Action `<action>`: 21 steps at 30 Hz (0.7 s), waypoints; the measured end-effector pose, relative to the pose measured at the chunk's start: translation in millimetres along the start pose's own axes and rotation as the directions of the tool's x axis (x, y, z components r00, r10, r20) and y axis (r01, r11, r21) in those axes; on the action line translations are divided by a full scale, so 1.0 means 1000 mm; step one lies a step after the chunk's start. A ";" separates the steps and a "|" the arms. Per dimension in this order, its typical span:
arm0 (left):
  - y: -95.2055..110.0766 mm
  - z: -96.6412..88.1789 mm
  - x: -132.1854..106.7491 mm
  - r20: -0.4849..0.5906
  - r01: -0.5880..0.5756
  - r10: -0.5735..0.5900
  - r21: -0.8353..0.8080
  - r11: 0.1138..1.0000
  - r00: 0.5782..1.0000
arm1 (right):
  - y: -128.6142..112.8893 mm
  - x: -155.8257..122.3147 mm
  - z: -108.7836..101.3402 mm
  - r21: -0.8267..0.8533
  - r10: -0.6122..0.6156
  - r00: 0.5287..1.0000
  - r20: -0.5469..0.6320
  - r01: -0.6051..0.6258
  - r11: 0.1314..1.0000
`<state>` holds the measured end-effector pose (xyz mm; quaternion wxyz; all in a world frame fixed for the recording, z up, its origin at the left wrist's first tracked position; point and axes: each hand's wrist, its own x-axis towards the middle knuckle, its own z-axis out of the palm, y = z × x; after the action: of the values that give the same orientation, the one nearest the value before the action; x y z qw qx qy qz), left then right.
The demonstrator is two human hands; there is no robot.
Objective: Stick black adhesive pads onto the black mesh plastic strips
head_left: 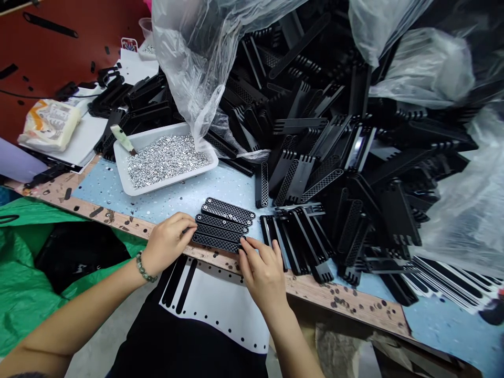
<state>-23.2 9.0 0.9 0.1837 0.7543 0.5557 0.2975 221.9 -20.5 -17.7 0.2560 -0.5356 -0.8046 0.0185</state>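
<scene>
Several black perforated plastic strips (225,222) lie side by side in a row near the front edge of the light blue table (177,197). My left hand (170,241), with a bead bracelet at the wrist, has its fingers curled against the left ends of the strips, pinching something small that I cannot make out. My right hand (263,269) rests with fingers stretched flat, its fingertips touching the right end of the nearest strip.
A white tray (129,181) of small silver bits with a small tool (123,138) in it stands at the back left. A big heap of black plastic parts (346,157) fills the right, under clear plastic bags (197,58). A green bag (23,283) lies at left.
</scene>
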 end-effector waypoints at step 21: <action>0.011 -0.007 -0.014 0.045 -0.218 0.215 0.321 0.922 0.976 | -0.003 0.006 -0.003 -0.003 -0.002 1.000 -0.019 0.002 1.000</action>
<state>-22.8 -8.2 9.7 0.0258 0.8322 0.5095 0.2172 219.0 -17.2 -11.5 0.2629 -0.5351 -0.8027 0.0119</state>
